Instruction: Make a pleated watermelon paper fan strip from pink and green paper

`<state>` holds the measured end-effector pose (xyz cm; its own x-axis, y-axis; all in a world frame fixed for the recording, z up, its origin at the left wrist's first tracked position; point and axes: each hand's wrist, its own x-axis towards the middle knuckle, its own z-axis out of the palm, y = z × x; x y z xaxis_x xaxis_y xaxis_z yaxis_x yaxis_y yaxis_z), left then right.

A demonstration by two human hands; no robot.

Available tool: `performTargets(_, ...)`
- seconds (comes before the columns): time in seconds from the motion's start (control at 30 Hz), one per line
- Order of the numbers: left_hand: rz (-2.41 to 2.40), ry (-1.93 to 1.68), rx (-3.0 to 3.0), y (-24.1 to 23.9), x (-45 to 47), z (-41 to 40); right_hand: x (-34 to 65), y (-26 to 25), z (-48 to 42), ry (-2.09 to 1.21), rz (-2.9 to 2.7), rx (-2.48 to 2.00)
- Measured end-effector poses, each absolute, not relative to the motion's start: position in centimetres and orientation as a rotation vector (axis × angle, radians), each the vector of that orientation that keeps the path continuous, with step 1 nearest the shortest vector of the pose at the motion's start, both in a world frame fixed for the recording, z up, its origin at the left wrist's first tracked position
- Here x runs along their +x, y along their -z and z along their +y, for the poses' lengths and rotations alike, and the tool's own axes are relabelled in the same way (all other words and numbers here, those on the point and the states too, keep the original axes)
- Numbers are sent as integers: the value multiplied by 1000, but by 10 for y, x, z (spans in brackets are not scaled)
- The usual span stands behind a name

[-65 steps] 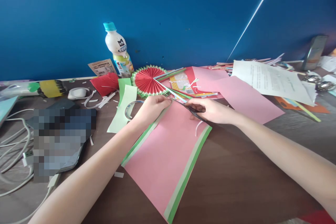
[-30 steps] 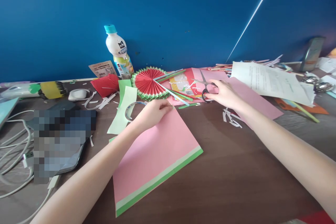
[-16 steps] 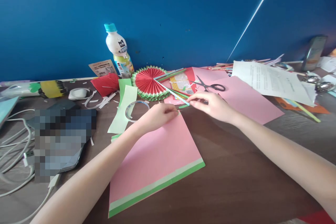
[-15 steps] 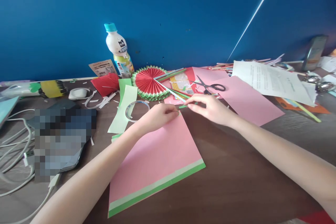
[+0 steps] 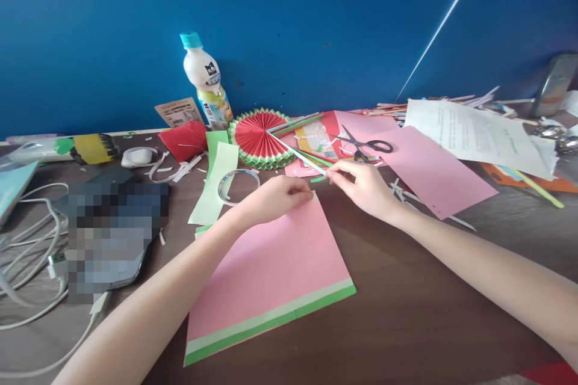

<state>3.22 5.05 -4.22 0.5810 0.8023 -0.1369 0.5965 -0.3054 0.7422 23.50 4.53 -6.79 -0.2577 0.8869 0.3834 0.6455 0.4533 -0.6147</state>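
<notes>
My left hand (image 5: 286, 197) rests on the top corner of a pink paper sheet (image 5: 275, 271) with green and pale-green stripes along its edge. Its fingers are curled and closed at that corner. My right hand (image 5: 363, 187) pinches the lower end of a thin white strip (image 5: 302, 159). The strip runs up to the middle of a round pleated paper fan (image 5: 259, 138), red with a green rim. Black-handled scissors (image 5: 361, 143) lie open just behind my right hand. A roll of clear tape (image 5: 220, 186) stands left of my left hand, on pale-green paper (image 5: 214, 192).
A drink bottle (image 5: 208, 81) stands against the blue wall. Left are a phone (image 5: 120, 240), white cables (image 5: 27, 240) and a red packet (image 5: 184, 139). Right lie pink paper (image 5: 436, 171), a printed sheet (image 5: 474, 138) and white scraps (image 5: 406, 195).
The view has shifted slightly. Both hands keep nearly the same grip and place, and the pink sheet has barely moved. White scraps now show beside the pink paper on the right.
</notes>
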Motion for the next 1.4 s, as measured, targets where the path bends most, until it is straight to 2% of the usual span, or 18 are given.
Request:
performTargets(0.2, 1121, -413, 2007, 40, 27, 57, 247, 80, 61, -272, -1873, -1315)
performTargets(0.47, 1289, -689, 1811, 44, 18, 66, 241, 73, 48, -758, -1895, -1237)
performTargets(0.67, 1302, -783, 1710, 48, 17, 69, 238, 69, 42, -902, -1976, -1208)
performTargets(0.77, 1287, -671, 1709, 41, 12, 70, 238, 72, 43, -922, -1995, -1211)
performTargets(1.0, 1259, -139, 1758, 21, -9, 75, 239, 73, 48, -867, -1923, -1249)
performTargets(1.27, 1260, -103, 1939, 26, -11, 75, 240, 78, 51, -868, -1872, -1243)
performTargets(1.4, 1184, 58, 1909, 21, -15, 74, 240, 80, 50, -877, -1890, -1239)
